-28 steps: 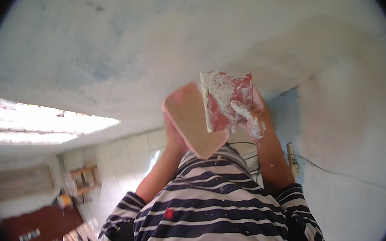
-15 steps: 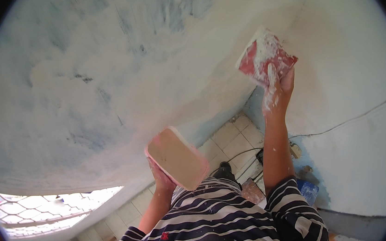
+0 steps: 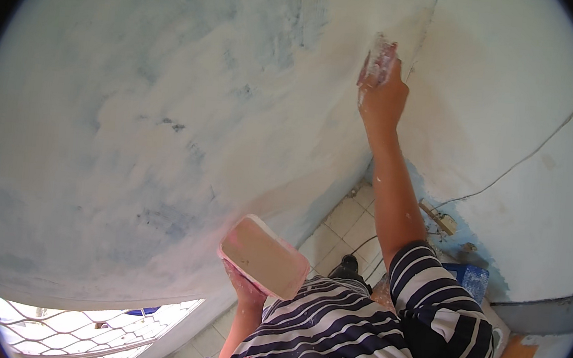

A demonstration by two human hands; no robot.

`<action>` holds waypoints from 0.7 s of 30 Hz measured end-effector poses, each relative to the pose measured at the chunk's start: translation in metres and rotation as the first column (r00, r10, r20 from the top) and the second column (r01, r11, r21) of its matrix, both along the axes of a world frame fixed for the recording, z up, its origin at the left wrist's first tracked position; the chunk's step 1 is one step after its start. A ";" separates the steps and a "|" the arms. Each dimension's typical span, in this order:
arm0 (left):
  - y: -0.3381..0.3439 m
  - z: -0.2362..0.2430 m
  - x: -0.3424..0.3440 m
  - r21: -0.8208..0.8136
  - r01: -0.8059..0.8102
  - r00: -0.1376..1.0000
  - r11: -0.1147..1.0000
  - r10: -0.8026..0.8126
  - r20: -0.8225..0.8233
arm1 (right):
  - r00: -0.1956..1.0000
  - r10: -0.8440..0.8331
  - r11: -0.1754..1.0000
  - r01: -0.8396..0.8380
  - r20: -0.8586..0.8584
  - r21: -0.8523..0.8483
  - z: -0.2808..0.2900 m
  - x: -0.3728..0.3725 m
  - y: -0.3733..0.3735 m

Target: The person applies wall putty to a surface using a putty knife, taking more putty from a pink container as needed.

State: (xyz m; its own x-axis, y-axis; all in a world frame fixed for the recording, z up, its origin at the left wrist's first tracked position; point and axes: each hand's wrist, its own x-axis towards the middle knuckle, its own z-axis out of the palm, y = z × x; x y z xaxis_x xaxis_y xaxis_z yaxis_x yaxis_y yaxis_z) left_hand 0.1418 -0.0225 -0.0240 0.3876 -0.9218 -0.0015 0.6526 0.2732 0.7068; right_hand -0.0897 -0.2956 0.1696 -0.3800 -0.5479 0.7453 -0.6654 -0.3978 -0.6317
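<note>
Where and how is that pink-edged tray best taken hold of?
Probably grip the tray by its long upper-right edge, coming from the upper right: the left hand holds its lower-left side, leaving that edge free.

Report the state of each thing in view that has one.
Pink-edged tray, held at one edge, beige face toward the camera.
Left hand, supporting the tray, fingers partly hidden.
Red spreader, held raised, smeared white.
Right hand, closed on the spreader.
Left wall, patchy, pale over blue.
Striped shirt, flecked with white.
Wall cable, slack, curving.
Window grille, bright light behind.
</note>
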 end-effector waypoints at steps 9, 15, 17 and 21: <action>-0.006 -0.001 0.008 0.033 0.037 0.991 0.999 -0.033 -0.128 | 0.954 0.265 0.964 -0.267 -0.138 0.005 -0.020 0.078 0.047; -0.011 0.008 0.003 0.034 0.042 0.997 0.999 -0.040 -0.061 | 0.975 0.071 0.984 -0.103 0.210 0.142 0.005 0.010 0.026; -0.012 0.012 -0.002 0.030 0.048 0.999 0.998 -0.049 0.013 | 0.993 0.104 0.985 -0.112 0.062 0.131 -0.019 0.005 -0.011; -0.012 0.008 0.003 0.054 0.036 0.999 0.998 -0.037 0.026 | 0.927 0.253 0.967 -0.250 -0.278 0.045 -0.058 0.061 0.026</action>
State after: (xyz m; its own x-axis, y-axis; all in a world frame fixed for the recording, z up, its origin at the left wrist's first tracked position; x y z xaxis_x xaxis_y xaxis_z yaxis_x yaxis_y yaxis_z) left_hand 0.1447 -0.0343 -0.0161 0.3542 -0.9343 -0.0410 0.6419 0.2111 0.7371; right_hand -0.0288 -0.2693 0.1118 -0.0059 -0.6052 0.7960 -0.6945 -0.5703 -0.4387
